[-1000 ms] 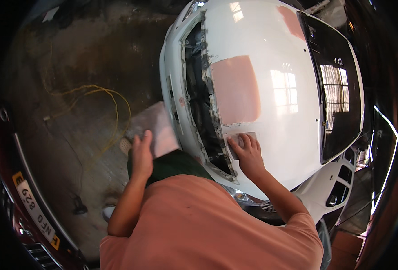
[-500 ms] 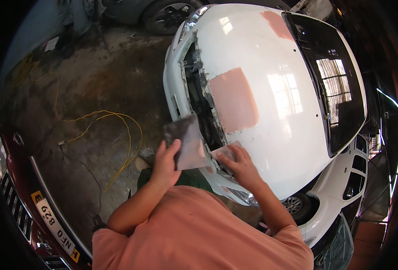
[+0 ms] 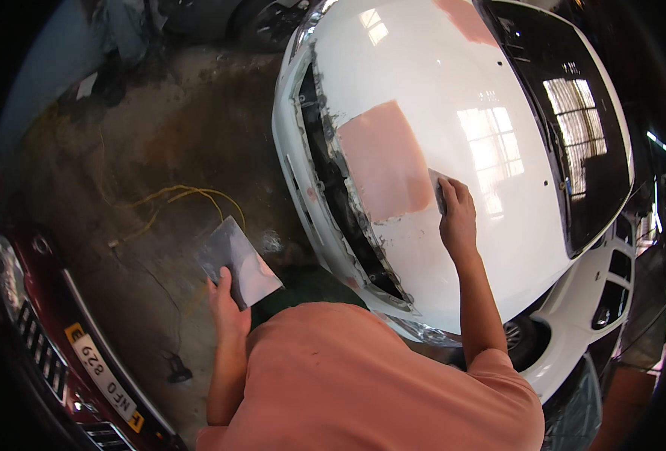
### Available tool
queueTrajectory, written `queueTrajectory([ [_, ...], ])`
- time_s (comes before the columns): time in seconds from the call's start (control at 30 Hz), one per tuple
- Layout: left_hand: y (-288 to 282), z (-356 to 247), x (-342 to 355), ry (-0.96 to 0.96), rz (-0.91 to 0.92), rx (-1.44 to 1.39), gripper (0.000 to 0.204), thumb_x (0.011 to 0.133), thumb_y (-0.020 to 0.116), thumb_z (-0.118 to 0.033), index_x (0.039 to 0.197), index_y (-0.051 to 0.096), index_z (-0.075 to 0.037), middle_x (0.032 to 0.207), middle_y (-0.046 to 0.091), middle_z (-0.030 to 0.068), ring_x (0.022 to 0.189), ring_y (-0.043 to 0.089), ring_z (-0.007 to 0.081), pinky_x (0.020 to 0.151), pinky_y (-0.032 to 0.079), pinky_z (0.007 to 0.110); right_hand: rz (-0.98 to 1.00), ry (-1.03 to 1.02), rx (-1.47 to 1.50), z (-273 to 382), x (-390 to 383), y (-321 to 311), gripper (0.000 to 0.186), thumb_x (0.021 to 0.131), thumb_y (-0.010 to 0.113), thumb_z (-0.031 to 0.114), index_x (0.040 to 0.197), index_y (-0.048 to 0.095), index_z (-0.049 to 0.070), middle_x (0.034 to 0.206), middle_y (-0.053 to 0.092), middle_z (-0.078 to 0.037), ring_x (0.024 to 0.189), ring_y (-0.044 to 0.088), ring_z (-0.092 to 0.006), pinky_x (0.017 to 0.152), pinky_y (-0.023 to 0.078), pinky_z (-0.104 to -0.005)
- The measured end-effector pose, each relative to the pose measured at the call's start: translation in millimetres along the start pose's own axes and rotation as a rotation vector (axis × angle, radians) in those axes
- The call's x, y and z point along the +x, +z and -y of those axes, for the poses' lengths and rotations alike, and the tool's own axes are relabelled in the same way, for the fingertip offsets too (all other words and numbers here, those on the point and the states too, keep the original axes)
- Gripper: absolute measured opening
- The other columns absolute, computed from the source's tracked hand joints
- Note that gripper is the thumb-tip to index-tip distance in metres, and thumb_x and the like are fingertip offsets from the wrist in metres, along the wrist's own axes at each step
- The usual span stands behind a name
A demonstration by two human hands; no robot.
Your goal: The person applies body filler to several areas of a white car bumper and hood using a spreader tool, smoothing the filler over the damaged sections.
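My left hand (image 3: 230,307) grips the edge of a flat grey mixing board (image 3: 227,248) that carries a smear of pink body filler (image 3: 265,268). It is held over the floor, to the left of the white car's front end. My right hand (image 3: 459,219) is closed on a thin grey filler spreader (image 3: 436,186), its blade at the right edge of a pink filler patch (image 3: 384,161) on the white hood (image 3: 453,259). Whether the blade presses on the surface I cannot tell. Part of the spreader is hidden by my fingers.
A second pink patch (image 3: 466,21) lies near the windshield (image 3: 573,135). An open gap (image 3: 340,199) runs along the hood's front edge. Yellow cord (image 3: 175,189) crosses the floor. A dark red car (image 3: 36,278) stands at left, a white vehicle (image 3: 596,278) at right.
My right hand has moved from beside the board, forward and right, to the filler patch with the spreader. My left hand has drawn the board left, away from the car.
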State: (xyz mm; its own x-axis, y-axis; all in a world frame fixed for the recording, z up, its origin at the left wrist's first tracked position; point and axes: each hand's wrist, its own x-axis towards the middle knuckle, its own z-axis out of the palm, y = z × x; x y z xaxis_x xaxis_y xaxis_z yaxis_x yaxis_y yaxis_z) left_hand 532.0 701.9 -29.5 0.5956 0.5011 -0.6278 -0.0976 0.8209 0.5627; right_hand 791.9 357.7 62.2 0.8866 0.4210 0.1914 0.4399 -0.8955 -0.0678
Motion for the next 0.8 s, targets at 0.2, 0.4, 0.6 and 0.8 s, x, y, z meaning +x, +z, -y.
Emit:
queueTrajectory([
  [0.2,62,-2,15,0.117,0.175,0.231,0.044,0.101,0.059,-0.013,0.140,0.043,-0.002,0.132,0.056,0.0108,0.118,0.057,0.0223,0.101,0.047,0.038,-0.128,0.289,0.328,-2,-57,-3,0.059,0.079,0.040,-0.018,0.134,0.052,0.001,0.129,0.056,-0.019,0.123,0.053,-0.0377,0.107,0.043,-0.0422],
  [0.4,102,-9,49,0.068,0.373,0.368,0.035,0.102,0.057,-0.012,0.134,0.048,-0.002,0.127,0.058,0.0084,0.114,0.058,0.0193,0.099,0.048,0.036,-0.163,0.767,1.137,19,-95,7,0.045,0.089,0.053,-0.001,0.133,0.051,0.004,0.114,0.057,-0.007,0.106,0.053,-0.0175,0.093,0.042,-0.0286],
  [0.6,117,-27,77,-0.240,0.478,0.387,0.036,0.101,0.058,-0.013,0.134,0.047,-0.002,0.126,0.059,0.0083,0.111,0.060,0.0193,0.097,0.050,0.036,-0.367,0.924,1.427,94,-63,0,0.030,0.091,0.063,0.008,0.119,0.054,0.002,0.106,0.060,-0.004,0.093,0.055,-0.0114,0.081,0.047,-0.0287],
  [0.8,97,-86,121,-0.271,0.541,0.472,0.034,0.099,0.060,-0.012,0.131,0.051,-0.002,0.121,0.062,0.0073,0.108,0.061,0.0169,0.096,0.049,0.033,-0.056,0.820,0.926,129,-25,33,0.028,0.091,0.064,0.016,0.112,0.053,0.001,0.092,0.069,-0.018,0.080,0.067,-0.0261,0.072,0.051,-0.0393],
])
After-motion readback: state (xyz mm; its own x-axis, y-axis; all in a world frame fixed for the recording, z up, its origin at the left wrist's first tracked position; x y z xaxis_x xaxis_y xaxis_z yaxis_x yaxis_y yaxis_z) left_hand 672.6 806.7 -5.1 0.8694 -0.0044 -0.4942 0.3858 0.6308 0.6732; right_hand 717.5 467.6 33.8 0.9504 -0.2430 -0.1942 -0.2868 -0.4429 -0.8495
